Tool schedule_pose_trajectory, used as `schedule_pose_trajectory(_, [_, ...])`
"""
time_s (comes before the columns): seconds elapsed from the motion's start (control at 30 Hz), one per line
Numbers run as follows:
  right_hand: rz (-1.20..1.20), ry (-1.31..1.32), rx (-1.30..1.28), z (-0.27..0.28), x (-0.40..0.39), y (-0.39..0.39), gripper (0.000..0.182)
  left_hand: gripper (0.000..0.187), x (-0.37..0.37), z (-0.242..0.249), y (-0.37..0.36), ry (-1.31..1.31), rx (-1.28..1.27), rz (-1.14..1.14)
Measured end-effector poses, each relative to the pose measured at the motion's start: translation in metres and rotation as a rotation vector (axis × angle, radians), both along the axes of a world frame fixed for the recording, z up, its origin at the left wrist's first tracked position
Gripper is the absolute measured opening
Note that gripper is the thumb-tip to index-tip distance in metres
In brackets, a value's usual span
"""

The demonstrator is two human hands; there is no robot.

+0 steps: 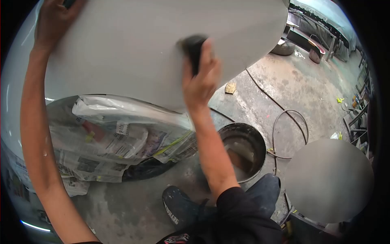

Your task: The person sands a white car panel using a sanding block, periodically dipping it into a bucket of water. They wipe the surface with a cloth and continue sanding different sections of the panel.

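Observation:
My right hand [203,83] is wrapped round a black sanding block [196,51], blurred by motion, against a light grey car body panel [122,44]. A yellowish edge shows at the block's left end. At the upper left my left hand [57,24] rests on the same panel, its fingers partly cut off by the top of the view. Between its thumb and fingers a small dark thing [68,3] shows; I cannot tell what it is. Below the panel, newspaper masking [118,150] and clear plastic cover a rounded opening.
A black bucket [262,140] with murky water and a brown piece in it stands on the concrete floor, near my shoe [178,203]. A hose [274,132] loops to its right. A yellowish scrap [230,88] lies beyond. Metal stands and car parts line the right side.

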State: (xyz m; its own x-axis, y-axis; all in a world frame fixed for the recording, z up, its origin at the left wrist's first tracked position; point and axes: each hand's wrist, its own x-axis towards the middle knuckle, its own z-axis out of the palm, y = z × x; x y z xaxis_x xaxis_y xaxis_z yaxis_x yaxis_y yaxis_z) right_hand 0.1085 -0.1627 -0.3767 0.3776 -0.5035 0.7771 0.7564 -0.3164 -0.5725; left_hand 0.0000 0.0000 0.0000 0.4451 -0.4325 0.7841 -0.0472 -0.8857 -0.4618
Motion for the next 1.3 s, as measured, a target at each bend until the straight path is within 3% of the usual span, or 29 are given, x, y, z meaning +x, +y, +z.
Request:
schedule_pose_trajectory(0.03, [0.010,0.082,0.092,0.022,0.007,-0.007,0.072,0.044,0.005,0.042,0.032,0.066,-0.227,-0.090])
schedule_pose_trajectory(0.07, [0.008,0.140,0.158,0.041,0.005,-0.010,0.070,0.043,0.010,0.022,0.034,0.081,-0.235,-0.096])
schedule_pose_trajectory(0.1, [-0.008,0.175,0.087,0.006,-0.008,-0.009,0.070,0.042,0.016,-0.001,0.037,0.095,-0.243,-0.103])
schedule_pose_trajectory(0.17, [-0.027,0.070,0.127,-0.010,-0.025,0.025,0.072,0.041,0.000,-0.055,-0.038,-0.147,0.371,0.016])
schedule_pose_trajectory(0.27, [0.002,-0.006,0.028,-0.028,-0.043,0.026,0.073,0.042,-0.004,-0.051,-0.035,-0.074,0.334,0.060])
schedule_pose_trajectory(0.3, [-0.005,-0.041,0.025,-0.027,-0.040,0.024,0.073,0.040,-0.002,-0.044,-0.031,-0.088,0.374,-0.019])
schedule_pose_trajectory(0.37, [-0.101,-0.010,0.025,-0.002,0.008,0.001,0.071,0.046,0.010,-0.039,-0.021,-0.091,0.440,-0.175])
schedule_pose_trajectory(0.43, [-0.104,0.192,0.105,0.037,0.032,-0.035,0.072,0.041,0.011,-0.039,-0.022,-0.105,0.491,-0.188])
schedule_pose_trajectory(0.5, [-0.046,0.156,0.180,0.026,0.023,-0.023,0.070,0.038,0.011,-0.039,-0.023,-0.108,0.496,-0.198])
schedule_pose_trajectory(0.57, [-0.086,0.019,0.079,-0.021,-0.014,0.013,0.069,0.038,0.012,-0.038,-0.020,-0.097,0.459,-0.204])
schedule_pose_trajectory(0.63, [0.021,0.035,0.032,-0.068,-0.047,0.038,0.069,0.040,0.011,-0.038,-0.020,-0.124,0.471,-0.181])
schedule_pose_trajectory(0.77, [-0.064,-0.040,0.035,-0.042,0.031,-0.014,0.067,0.042,0.012,-0.038,-0.020,-0.161,0.564,-0.184])
schedule_pose_trajectory(0.8, [0.046,0.124,0.184,-0.025,0.055,-0.040,0.068,0.041,0.011,-0.038,-0.020,-0.139,0.557,-0.184])
schedule_pose_trajectory(0.87, [-0.059,0.311,0.306,-0.002,0.088,-0.083,0.070,0.041,0.012,-0.037,-0.022,-0.100,0.549,-0.194])
schedule_pose_trajectory(0.97, [-0.224,0.045,0.185,-0.033,0.065,-0.042,0.074,0.042,0.011,-0.024,0.001,-0.053,0.526,-0.117])
schedule_pose_trajectory(1.1, [0.024,0.087,0.056,-0.109,-0.020,0.025,0.078,0.042,0.007,-0.026,-0.002,-0.074,0.542,-0.066])
schedule_pose_trajectory(1.23, [-0.103,0.015,0.100,-0.090,0.065,-0.037,0.076,0.041,0.010,-0.023,0.025,0.021,0.374,0.022])
schedule_pose_trajectory(1.3, [0.007,0.181,0.263,-0.075,0.093,-0.069,0.077,0.041,0.007,-0.009,0.041,-0.005,0.562,0.195])
